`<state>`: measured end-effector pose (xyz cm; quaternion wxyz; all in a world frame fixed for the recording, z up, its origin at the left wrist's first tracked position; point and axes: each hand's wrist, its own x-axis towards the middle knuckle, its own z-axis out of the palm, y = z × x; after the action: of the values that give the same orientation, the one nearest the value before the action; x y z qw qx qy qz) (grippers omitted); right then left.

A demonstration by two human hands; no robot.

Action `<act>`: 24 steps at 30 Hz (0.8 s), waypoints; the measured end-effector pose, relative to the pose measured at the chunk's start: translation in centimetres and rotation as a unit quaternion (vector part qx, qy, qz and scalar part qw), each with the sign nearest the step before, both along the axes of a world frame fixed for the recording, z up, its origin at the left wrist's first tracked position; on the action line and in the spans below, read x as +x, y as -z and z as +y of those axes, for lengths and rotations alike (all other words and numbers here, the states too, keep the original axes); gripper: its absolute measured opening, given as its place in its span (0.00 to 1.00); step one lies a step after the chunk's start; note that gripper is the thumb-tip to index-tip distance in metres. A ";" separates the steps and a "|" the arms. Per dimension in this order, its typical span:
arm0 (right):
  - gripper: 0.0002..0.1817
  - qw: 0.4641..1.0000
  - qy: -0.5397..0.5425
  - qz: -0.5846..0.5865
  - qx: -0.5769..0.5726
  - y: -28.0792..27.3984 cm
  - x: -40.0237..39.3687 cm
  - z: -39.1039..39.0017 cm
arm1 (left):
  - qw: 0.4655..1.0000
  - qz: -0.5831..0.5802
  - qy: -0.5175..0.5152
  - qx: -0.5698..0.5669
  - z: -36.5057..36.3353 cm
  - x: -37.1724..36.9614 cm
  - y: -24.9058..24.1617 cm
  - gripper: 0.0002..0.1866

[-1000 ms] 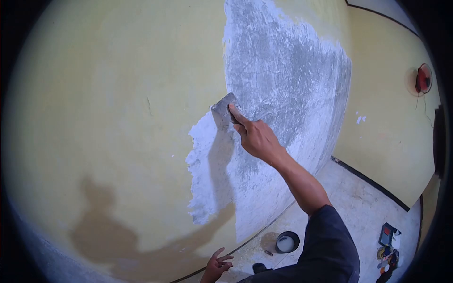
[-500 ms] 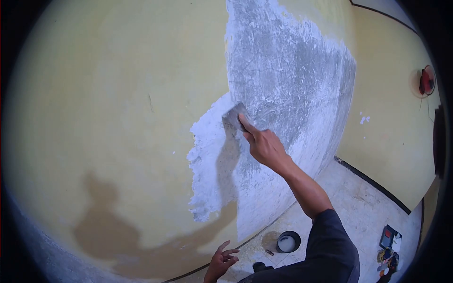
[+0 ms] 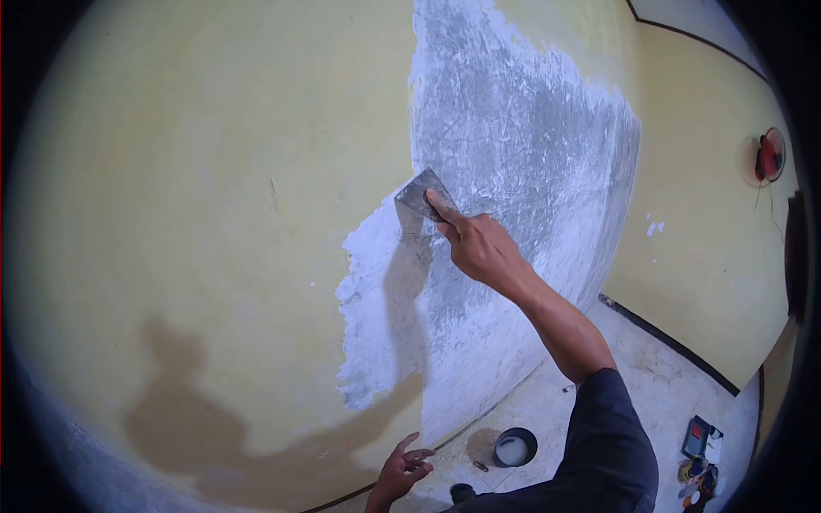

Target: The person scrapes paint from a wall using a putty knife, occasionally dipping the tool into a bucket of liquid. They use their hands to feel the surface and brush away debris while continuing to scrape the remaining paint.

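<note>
My right hand grips a putty knife, index finger stretched along its wide metal blade. The blade lies at the left border of the scraped patch, close to or on the wall; the handle is hidden in my palm. Bare grey and white plaster shows to the right of the blade, and a whitish strip with a ragged edge runs down below it. Yellow paint covers the wall to the left. Low in the view, my left hand hangs in front of the wall, fingers apart and holding nothing.
On the tiled floor stands a dark bucket with whitish contents, a small dark container nearby. Tools and an open case lie at the lower right. A red fan is mounted on the adjoining wall.
The putty knife and my right hand have moved slightly up and left, and the blade's face shows more squarely. My left hand stays open, almost in the same place.
</note>
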<state>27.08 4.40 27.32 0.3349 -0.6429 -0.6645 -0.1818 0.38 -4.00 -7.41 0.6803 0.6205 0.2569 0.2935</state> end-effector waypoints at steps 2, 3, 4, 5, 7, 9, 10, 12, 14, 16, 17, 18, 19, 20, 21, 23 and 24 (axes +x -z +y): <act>0.26 1.000 0.009 -0.016 -0.008 1.1 -0.3 -0.3 | 1.000 0.020 0.011 0.005 -0.9 -1.0 0.5 0.43; 0.26 1.000 0.007 -0.016 -0.010 1.0 -0.5 -0.2 | 1.000 0.010 0.008 -0.004 -0.9 -1.2 0.3 0.43; 0.26 1.000 0.003 -0.021 -0.016 0.7 -0.7 -0.3 | 1.000 -0.005 0.004 -0.017 -1.1 -0.8 0.2 0.43; 0.26 1.000 0.003 -0.027 -0.015 -0.1 -0.4 -0.1 | 1.000 -0.011 0.005 -0.016 -0.7 -0.2 0.0 0.43; 0.28 0.999 -0.011 -0.021 -0.039 -0.9 -0.4 -0.5 | 1.000 0.019 0.013 -0.015 -1.4 -0.3 0.2 0.43; 0.28 0.999 -0.013 -0.016 -0.040 0.0 -0.5 -1.1 | 0.999 0.027 0.030 -0.009 -1.8 -0.3 0.0 0.43; 0.26 0.999 0.000 -0.030 -0.044 0.8 -0.6 -1.0 | 0.999 0.026 0.037 0.007 -1.7 -0.2 -0.5 0.43; 0.25 0.998 0.012 -0.049 -0.043 0.9 -0.3 0.0 | 0.998 0.022 0.042 0.028 -1.3 -0.2 -0.8 0.43; 0.27 0.998 -0.051 -0.031 0.012 0.3 0.2 1.2 | 0.999 0.022 0.039 0.025 -1.4 0.1 -0.4 0.43; 0.27 0.998 -0.043 -0.037 -0.007 0.4 -0.1 0.0 | 0.998 0.029 0.043 0.023 -1.9 0.8 -0.7 0.43; 0.28 0.998 -0.032 -0.045 -0.016 0.3 -0.1 -0.6 | 0.998 0.035 0.050 0.033 -1.8 1.1 -1.0 0.43; 0.28 0.998 -0.027 -0.044 -0.043 0.9 -0.1 -1.2 | 0.997 0.041 0.049 0.035 -2.4 0.7 -1.1 0.43; 0.28 0.998 -0.028 -0.045 -0.032 0.5 -0.5 -0.8 | 0.997 0.038 0.052 0.045 -2.6 0.8 -1.5 0.43; 0.29 0.999 -0.030 -0.021 -0.040 0.0 -0.9 -0.2 | 0.997 0.030 0.054 0.054 -2.5 1.2 -1.6 0.43; 0.30 0.998 -0.031 0.005 -0.052 -0.2 -1.0 0.4 | 0.996 0.026 0.054 0.060 -2.3 1.4 -1.4 0.43; 0.30 0.997 -0.051 0.023 -0.061 0.4 -0.7 0.7 | 0.998 0.002 0.059 -0.002 -3.1 1.4 -0.7 0.42; 0.28 0.997 -0.061 0.027 -0.032 0.3 -0.8 0.1 | 0.998 -0.003 0.060 -0.004 -3.5 2.0 -0.8 0.42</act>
<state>26.26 4.50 27.01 0.3425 -0.6163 -0.6986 -0.1217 2.41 -7.54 -6.62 0.6998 0.6316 0.2178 0.2528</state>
